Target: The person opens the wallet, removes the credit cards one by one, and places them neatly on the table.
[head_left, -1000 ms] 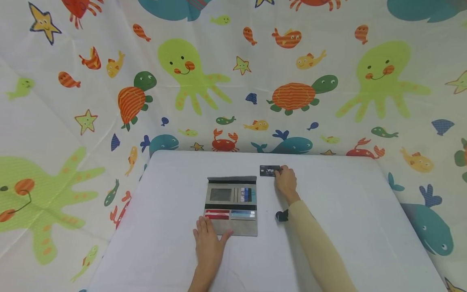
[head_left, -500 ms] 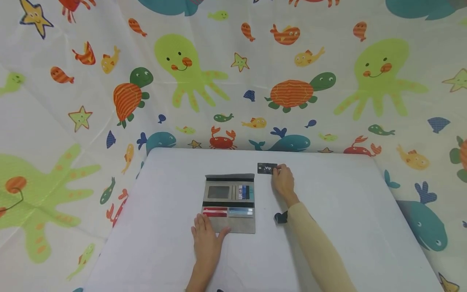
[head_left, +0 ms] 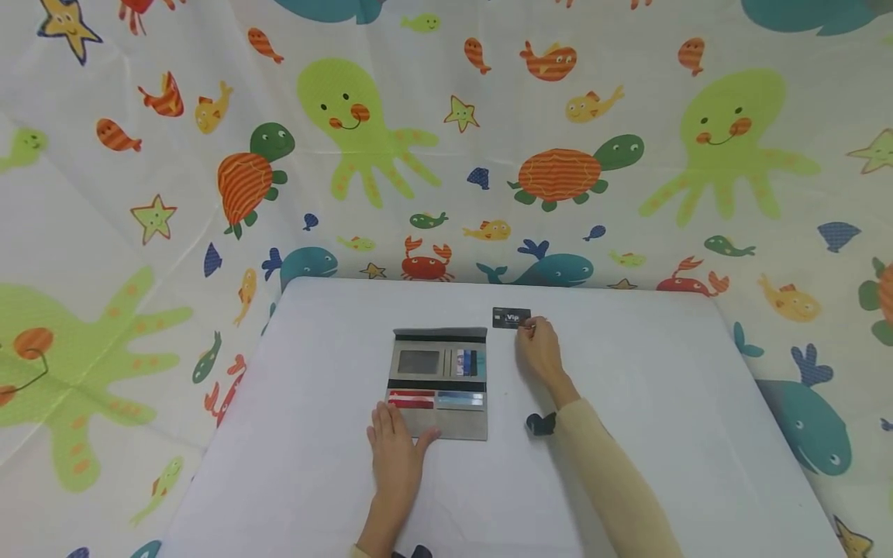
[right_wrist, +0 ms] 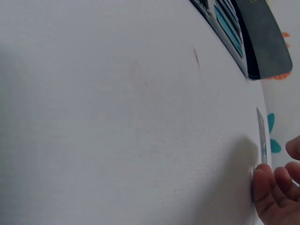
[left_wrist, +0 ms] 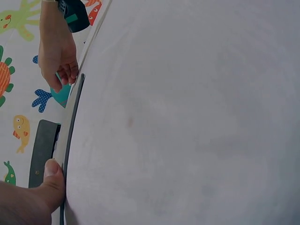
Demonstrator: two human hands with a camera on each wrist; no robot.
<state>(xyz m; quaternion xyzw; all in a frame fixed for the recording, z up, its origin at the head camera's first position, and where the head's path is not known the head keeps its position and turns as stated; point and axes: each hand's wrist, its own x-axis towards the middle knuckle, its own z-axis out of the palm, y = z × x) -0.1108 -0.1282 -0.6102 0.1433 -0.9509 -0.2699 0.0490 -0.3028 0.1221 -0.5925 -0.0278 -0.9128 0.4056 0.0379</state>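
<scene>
An unfolded grey wallet [head_left: 446, 425], filled with several cards, lies on the white table. My left hand [head_left: 396, 453] rests with straight fingers on its lower left side; the thumb lies along its front edge. To the upper right of the wallet, a black card [head_left: 508, 316] marked "Vip" lies on the tabletop. My right hand [head_left: 546, 358] is at its lower right corner, fingers loosely bent. In the right wrist view, fingertips [right_wrist: 263, 169] are right at the end of the card [right_wrist: 261, 131], with a gap between digits.
A white cloth covers the table [head_left: 314, 372]. Behind it and at the left hangs a curtain [head_left: 453, 163] printed with sea animals, close to the far table edge. A dark wrist camera [head_left: 540, 424] sticks out beside my right forearm.
My right hand's fingertips have shifted slightly toward me, from over the card's right end to its lower right corner. Card and wallet keep their places; my left hand stays on the wallet.
</scene>
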